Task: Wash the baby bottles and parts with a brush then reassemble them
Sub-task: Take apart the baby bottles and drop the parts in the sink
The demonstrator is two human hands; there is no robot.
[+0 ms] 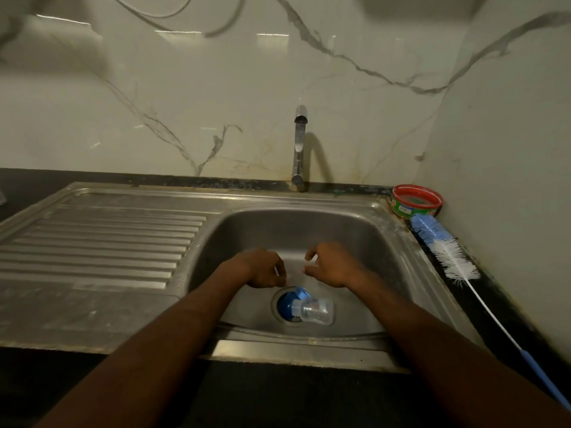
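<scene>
A small clear baby bottle [316, 310] with a blue collar lies on its side over the drain of the steel sink [309, 223]. A blue cap [285, 305] lies under it in the drain. My left hand [262, 268] and my right hand [332, 264] hover side by side above the basin, just beyond the bottle, with loosely curled fingers. Neither hand holds anything that I can make out. A long bottle brush [451, 257] with blue and white bristles lies on the dark counter to the right of the sink.
A chrome tap [299, 146] stands behind the basin, with no water running. A red-rimmed round tub [415, 203] sits in the back right corner. The ribbed drainboard [102, 245] spreads to the left. A marble wall closes in the right side.
</scene>
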